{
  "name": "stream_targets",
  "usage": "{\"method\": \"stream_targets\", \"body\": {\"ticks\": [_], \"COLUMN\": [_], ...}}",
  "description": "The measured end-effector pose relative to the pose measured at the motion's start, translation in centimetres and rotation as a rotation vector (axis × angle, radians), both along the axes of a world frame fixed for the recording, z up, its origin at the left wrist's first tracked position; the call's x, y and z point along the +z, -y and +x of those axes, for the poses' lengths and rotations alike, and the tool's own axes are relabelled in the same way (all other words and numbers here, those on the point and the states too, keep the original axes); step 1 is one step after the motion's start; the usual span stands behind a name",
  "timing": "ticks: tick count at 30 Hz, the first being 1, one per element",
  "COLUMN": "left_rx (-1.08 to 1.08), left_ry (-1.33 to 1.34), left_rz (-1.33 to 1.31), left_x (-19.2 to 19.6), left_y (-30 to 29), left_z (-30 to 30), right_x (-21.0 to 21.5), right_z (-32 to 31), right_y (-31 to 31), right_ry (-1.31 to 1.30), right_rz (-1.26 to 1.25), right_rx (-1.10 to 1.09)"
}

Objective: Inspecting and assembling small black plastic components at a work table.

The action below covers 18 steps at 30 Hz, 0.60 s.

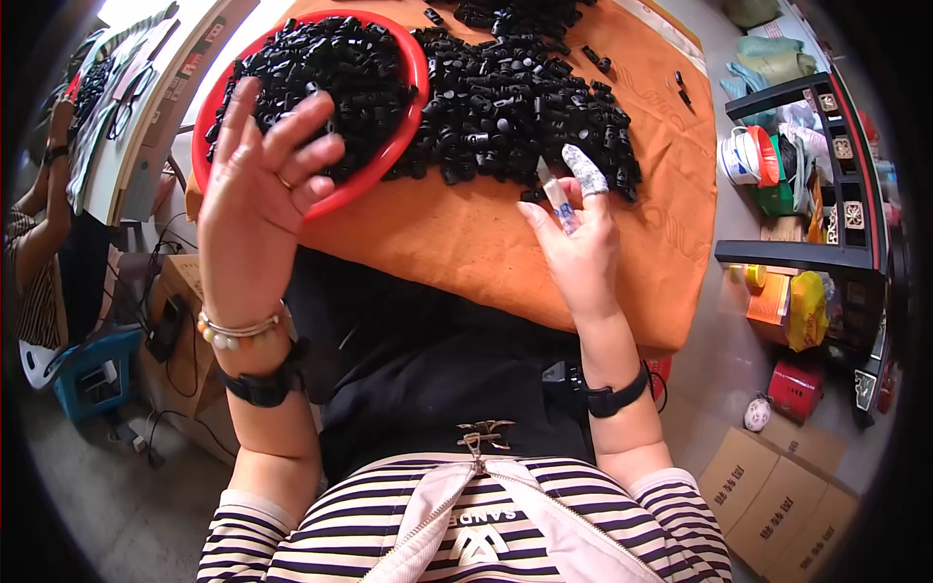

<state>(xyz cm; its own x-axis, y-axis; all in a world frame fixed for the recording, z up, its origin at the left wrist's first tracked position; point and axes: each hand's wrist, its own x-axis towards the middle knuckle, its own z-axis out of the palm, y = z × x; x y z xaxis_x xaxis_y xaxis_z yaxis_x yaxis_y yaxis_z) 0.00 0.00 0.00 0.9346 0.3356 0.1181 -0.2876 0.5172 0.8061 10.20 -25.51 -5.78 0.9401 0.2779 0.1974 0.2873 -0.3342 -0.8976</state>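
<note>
My left hand [262, 185] is raised in front of the red basin [413, 126], palm turned up and fingers spread, with nothing in it. The basin is heaped with small black plastic parts [321, 73]. Between thumb and fingers of my right hand [581, 233] is a small knife [559, 199], its short pale blade pointing away from me, its handle whitish with blue marks. A grey-white wrapping covers my right index finger. Just beyond that hand lies a wide pile of the same black parts [505, 107].
An orange cloth [466, 243] covers the table. A few loose parts [684, 92] lie toward its far right. Dark shelving [797, 255] with bags and tubs stands at right, cardboard [768, 496] on the floor below. At left, another person sits beside a blue stool [102, 374].
</note>
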Motion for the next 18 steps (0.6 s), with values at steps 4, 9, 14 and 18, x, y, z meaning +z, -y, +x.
{"method": "stream_targets", "body": {"ticks": [4,9,14,18], "left_rx": [-0.055,-0.261,-0.440,-0.466], "left_ry": [-0.239,-0.463,-0.456,-0.454], "left_rz": [-0.044,-0.061,-0.056,-0.121], "left_x": [-0.9,-2.7,-2.8,-2.6], "left_y": [4.3,7.1,8.2,8.6], "left_z": [-0.5,-1.1,-1.0,-1.1], "right_x": [0.7,1.1,4.0,5.1], "right_z": [0.3,-0.3,-2.3,-3.6], "right_y": [-0.2,-0.4,-0.6,-1.4], "right_ry": [0.109,0.030,-0.385,-0.464], "right_rz": [-0.243,-0.255,0.323,0.454], "right_rx": [-0.024,0.045,0.298,0.394]}}
